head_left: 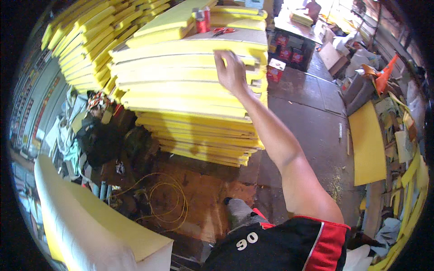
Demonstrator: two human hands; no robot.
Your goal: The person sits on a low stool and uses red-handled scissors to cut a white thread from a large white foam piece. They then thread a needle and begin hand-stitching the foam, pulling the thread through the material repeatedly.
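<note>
My right hand reaches out over the front of a tall stack of yellow foam sheets. Its fingers are curled in; whether anything small is between them cannot be made out. Just beyond it, a red-handled cutting tool, like scissors or pliers, lies on the stack's top. Beside that tool stands a red can, with a thicker yellow foam piece to its left. My left hand is out of sight. At the lower left, a large pale yellow and white sheet rises close to me.
Another leaning foam stack is at the far left. A coiled yellow cord lies on the floor. Cloth and dark bundles crowd the left. Along the right are a yellow board, an orange object and clutter. Red boxes stand behind.
</note>
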